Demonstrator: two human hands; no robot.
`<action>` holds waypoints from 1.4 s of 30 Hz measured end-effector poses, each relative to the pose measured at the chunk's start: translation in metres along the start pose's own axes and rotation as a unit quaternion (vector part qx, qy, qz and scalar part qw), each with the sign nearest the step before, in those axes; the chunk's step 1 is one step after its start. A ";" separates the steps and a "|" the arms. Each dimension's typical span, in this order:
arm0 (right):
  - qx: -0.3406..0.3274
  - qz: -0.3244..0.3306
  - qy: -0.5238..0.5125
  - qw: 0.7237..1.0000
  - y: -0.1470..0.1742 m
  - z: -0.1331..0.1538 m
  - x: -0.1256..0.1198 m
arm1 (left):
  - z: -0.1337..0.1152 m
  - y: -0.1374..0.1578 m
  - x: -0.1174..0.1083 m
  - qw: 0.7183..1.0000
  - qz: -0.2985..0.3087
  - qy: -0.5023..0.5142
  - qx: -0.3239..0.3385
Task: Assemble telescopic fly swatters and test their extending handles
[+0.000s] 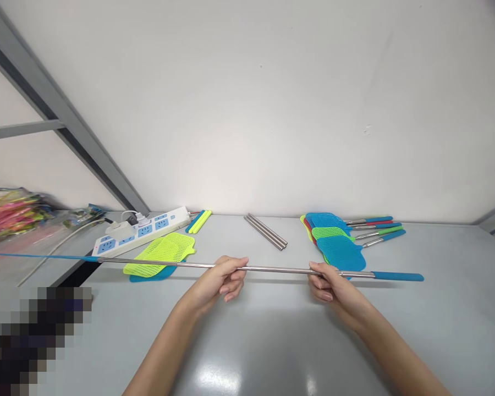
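A telescopic fly swatter (278, 269), drawn out long, lies level across the view above the table. Its blue grip points right; its blue head, seen edge-on, runs off the left edge. My left hand (223, 278) is closed round the middle of the steel rod, and my right hand (328, 283) pinches it nearer the grip. Behind the rod on the left are a yellow mesh swatter head (163, 253) and a blue one (150, 277) partly under it. Beyond my right hand lies a pile of swatters with handles, a blue swatter (340, 253) on top.
Several steel tubes (266, 232) lie near the wall. Yellow and blue grip sleeves (200, 221) rest beside a white power strip (142, 231) with plugs and a cable. Bagged colourful items (14, 212) are at far left. A grey frame post (66, 115) slants down there.
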State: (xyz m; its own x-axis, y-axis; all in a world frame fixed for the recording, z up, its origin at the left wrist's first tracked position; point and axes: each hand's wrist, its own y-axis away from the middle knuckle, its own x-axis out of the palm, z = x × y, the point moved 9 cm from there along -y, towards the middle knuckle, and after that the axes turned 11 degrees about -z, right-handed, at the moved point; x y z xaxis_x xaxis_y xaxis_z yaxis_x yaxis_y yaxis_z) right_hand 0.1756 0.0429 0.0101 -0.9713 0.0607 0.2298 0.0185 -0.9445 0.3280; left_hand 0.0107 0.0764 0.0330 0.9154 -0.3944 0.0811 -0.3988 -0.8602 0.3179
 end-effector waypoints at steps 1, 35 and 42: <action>-0.004 -0.001 -0.001 1.000 0.000 0.001 0.000 | -0.001 0.000 -0.003 1.000 -0.004 -0.002 0.002; 0.001 0.017 -0.110 0.994 -0.003 -0.013 0.016 | 0.007 -0.010 0.015 0.995 -0.053 -0.041 0.080; -0.003 0.006 -0.138 0.990 -0.003 -0.017 0.018 | 0.023 -0.013 0.039 0.997 -0.046 -0.012 0.061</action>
State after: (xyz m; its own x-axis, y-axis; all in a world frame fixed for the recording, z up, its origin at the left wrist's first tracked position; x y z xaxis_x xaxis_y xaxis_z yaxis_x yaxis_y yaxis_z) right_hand 0.1540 0.0416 -0.0019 -0.8691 0.1354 0.4757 0.0268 -0.9475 0.3187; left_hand 0.0501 0.0652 0.0100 0.9474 -0.3182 0.0332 -0.3181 -0.9255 0.2056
